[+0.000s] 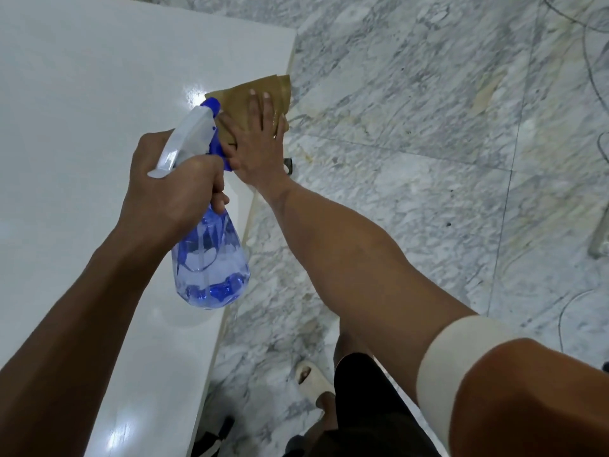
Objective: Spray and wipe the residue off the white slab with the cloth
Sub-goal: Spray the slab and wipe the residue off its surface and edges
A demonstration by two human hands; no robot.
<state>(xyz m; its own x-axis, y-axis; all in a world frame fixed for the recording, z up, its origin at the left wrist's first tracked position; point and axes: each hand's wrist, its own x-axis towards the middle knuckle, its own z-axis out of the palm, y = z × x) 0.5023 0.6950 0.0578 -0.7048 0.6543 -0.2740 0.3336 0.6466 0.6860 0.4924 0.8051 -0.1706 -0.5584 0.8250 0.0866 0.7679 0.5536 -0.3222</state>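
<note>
- The right hand (260, 140) lies flat on the tan cloth (250, 100), its fingers straight and slightly spread, pressing the cloth down at the right edge of the white slab (82, 110).
- The left hand (171, 186) grips the neck of the spray bottle (207, 245); its fingers are curled tight round the neck just under the white trigger head (188, 140), and the thumb wraps the near side.
- The fingertip on the trigger is hidden behind the head, so whether the trigger is squeezed cannot be told.
- The bottle hangs tilted over the slab's right edge, blue nozzle (211, 105) pointing toward the cloth and overlapping the right hand's thumb side.
- The near corner of the cloth is covered by the right hand and the nozzle; its far corner reaches the slab's edge.
- The bottle is clear blue plastic, holding a little liquid pooled at its base, with a dip tube running down inside.
- A wet sheen shows on the slab just left of the cloth.
- Below, the marbled floor (428, 159), a pale band (461, 351) on the right arm and a sandalled foot (313, 377) are visible.
</note>
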